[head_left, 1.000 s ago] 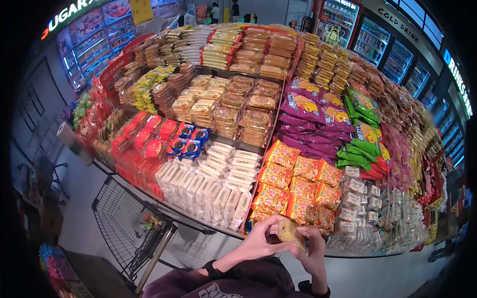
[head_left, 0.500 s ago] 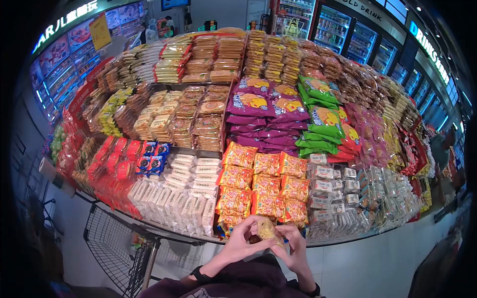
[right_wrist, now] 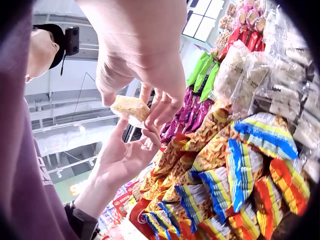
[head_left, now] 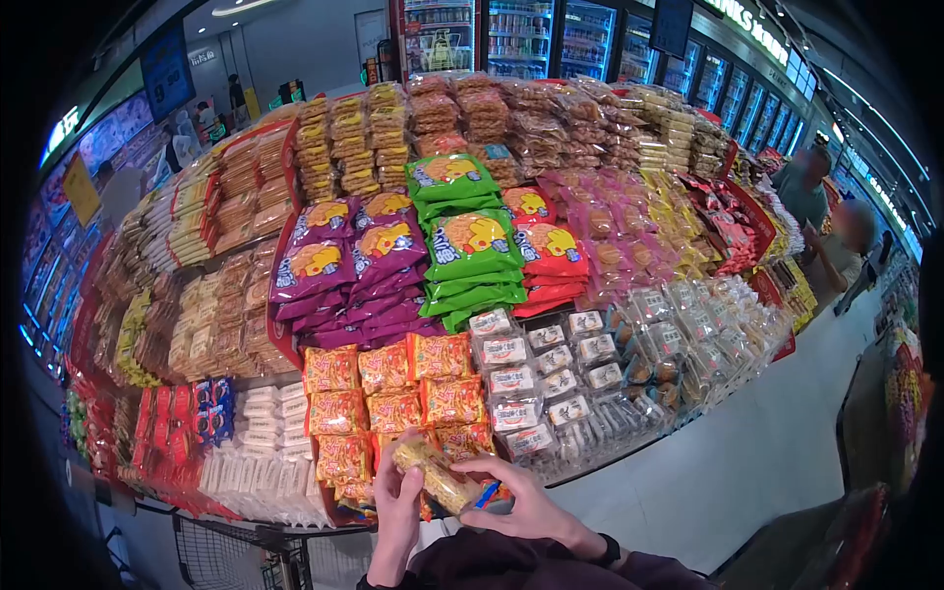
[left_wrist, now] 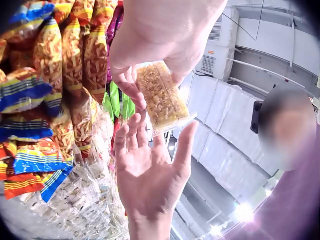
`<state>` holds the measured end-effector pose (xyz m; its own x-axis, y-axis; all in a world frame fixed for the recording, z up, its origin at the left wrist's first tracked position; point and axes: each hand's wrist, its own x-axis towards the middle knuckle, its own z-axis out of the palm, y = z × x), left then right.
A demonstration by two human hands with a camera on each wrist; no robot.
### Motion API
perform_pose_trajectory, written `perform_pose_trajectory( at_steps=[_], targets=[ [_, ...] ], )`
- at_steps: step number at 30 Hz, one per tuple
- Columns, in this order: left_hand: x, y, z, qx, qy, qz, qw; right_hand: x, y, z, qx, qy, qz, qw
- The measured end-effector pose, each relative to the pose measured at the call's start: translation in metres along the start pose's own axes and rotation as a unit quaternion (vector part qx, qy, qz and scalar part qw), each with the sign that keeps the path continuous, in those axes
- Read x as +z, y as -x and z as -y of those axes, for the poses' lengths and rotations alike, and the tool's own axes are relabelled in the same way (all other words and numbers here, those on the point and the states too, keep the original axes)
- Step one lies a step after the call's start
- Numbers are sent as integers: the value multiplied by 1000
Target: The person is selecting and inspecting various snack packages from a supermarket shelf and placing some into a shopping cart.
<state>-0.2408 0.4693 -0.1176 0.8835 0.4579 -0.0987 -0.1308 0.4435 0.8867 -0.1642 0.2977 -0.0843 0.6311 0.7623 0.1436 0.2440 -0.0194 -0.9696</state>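
Both hands hold a puffed-grain bar (head_left: 433, 474) in a clear wrapper, a golden, knobbly rectangular block, in front of the snack display. In the head view my left hand (head_left: 398, 506) grips its left end, thumb on top. My right hand (head_left: 526, 511) has thumb and fingers at the other end. The left wrist view shows the broad face of the bar (left_wrist: 162, 95), with the right palm (left_wrist: 150, 180) turned toward the camera. Seen from the right wrist, the bar (right_wrist: 130, 107) sits between the right thumb and fingers. Orange snack packets (head_left: 393, 413) lie just behind the hands.
Purple bags (head_left: 315, 261), green bags (head_left: 472, 241) and white-labelled packs (head_left: 511, 383) are stacked on the sloping display. A wire shopping cart (head_left: 216, 551) stands at lower left. Two people (head_left: 836, 246) are at the far right, with drink fridges (head_left: 516, 39) behind.
The head view has swung to the right, so the display has shifted left and the two people have come into view. Both hands still hold the bar, now turned with its long face upward.
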Motion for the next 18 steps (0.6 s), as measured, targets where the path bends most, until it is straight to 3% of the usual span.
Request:
perform_pose_trajectory(
  at_steps=[4,8,9,10,18],
  targets=[
    [37,-11,1,9,-21,50,999,-32,1,-4,-58,44,-64,995],
    [72,-18,7,98,-114,49,987,-65,3,4,-81,111,-118,983],
    [84,-18,1,40,-77,65,994,-73,5,4,-71,139,-133,979],
    [92,-20,4,44,-75,85,993,-81,7,4,-60,167,-147,973],
    [133,-32,29,72,-127,145,979,-194,10,42,-134,396,-71,906]
  ],
)
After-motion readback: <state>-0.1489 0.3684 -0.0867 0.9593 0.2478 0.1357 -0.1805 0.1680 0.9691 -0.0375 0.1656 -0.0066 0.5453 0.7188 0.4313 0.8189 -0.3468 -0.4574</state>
